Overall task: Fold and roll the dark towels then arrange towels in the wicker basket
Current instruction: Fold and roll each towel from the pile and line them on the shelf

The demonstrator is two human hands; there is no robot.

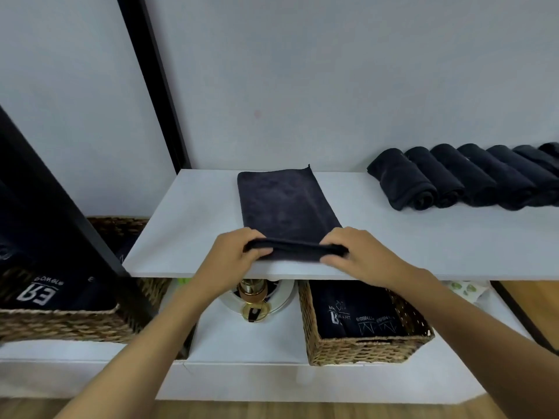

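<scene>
A dark towel (281,204), folded into a long strip, lies on the white shelf (187,231) and runs away from me. Its near end is curled into a small roll at the shelf's front edge. My left hand (239,255) grips the left end of that roll and my right hand (357,255) grips the right end. Several rolled dark towels (453,179) lie side by side at the back right of the shelf. A wicker basket (363,349) holding dark printed towels stands on the lower shelf, under my right arm.
A second wicker basket (60,325) with dark printed cloth sits at the lower left, behind a black frame post (75,228). A round white and gold object (257,300) stands between the baskets. The wall rises directly behind the shelf. Wooden floor shows at the bottom.
</scene>
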